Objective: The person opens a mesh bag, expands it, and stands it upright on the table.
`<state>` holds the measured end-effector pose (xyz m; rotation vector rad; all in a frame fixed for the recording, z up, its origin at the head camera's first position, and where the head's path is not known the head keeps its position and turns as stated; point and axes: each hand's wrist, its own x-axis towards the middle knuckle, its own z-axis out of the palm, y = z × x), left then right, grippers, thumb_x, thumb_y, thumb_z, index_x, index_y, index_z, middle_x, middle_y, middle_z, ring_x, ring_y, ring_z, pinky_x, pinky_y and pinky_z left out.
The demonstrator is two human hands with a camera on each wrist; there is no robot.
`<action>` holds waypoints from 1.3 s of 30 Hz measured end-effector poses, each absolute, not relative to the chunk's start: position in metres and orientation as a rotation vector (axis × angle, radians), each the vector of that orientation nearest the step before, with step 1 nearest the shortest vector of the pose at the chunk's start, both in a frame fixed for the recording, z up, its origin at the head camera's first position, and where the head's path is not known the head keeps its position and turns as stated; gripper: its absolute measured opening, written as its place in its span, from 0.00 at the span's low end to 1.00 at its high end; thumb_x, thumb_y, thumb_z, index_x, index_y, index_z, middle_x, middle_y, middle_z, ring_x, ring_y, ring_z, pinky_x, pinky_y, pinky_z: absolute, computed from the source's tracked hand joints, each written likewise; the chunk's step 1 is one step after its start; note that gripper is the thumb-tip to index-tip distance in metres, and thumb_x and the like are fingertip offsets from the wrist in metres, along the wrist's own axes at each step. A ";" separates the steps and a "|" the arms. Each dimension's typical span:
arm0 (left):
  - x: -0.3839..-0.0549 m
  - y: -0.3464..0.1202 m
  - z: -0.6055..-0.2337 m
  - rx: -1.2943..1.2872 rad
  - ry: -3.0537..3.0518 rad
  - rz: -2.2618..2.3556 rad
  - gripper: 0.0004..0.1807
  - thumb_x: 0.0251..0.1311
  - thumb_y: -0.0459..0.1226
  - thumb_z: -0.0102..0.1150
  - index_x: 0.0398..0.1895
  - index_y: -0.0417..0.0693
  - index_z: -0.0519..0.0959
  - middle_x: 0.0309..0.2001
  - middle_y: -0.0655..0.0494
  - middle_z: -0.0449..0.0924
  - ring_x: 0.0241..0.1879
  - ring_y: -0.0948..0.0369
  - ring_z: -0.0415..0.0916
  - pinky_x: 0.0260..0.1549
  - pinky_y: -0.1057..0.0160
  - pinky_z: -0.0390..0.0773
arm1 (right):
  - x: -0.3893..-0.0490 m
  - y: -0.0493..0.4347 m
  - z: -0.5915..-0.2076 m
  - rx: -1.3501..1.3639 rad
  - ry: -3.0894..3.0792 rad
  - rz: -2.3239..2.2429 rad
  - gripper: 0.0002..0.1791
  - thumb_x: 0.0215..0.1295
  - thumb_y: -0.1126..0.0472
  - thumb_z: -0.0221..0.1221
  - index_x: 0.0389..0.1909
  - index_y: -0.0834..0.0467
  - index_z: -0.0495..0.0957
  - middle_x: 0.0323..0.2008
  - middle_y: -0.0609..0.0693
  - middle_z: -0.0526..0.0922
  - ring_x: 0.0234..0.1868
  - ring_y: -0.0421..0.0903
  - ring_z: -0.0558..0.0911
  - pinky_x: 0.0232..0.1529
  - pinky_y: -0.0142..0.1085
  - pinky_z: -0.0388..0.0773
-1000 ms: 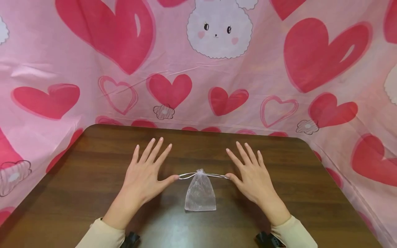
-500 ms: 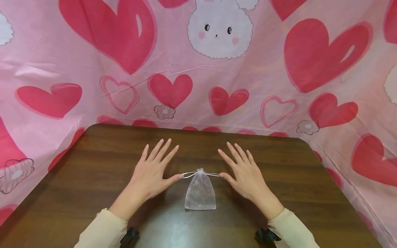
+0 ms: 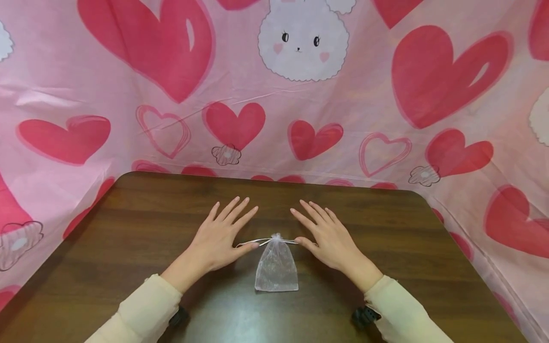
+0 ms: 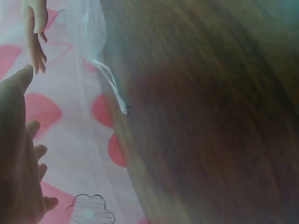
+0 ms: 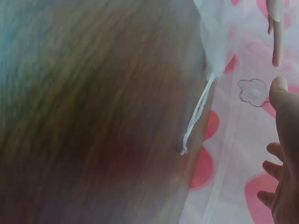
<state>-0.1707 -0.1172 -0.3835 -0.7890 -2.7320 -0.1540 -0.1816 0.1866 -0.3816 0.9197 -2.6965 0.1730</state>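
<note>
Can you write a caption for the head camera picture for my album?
Left hand and right hand flank a sheer drawstring pouch on a brown table before pink heart-print cloth.

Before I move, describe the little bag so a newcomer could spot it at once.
Start at the brown table, in front of the pink heart-print cloth. On it, between the left hand and the right hand, lies the little bag. It alone is sheer, with a gathered neck and white cords running out to both sides.

Pink heart-print cloth [image 3: 274, 95] on 3 sides makes this table [image 3: 274, 214] a booth.
</note>
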 end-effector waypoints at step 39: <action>-0.211 -0.101 -0.395 -1.031 -2.882 -0.678 0.29 0.61 0.55 0.64 0.64 0.56 0.77 0.60 0.56 0.78 0.62 0.55 0.71 0.60 0.47 0.69 | -0.209 0.175 -0.392 1.071 -2.826 0.760 0.21 0.64 0.53 0.66 0.58 0.51 0.81 0.53 0.47 0.82 0.56 0.46 0.79 0.58 0.47 0.73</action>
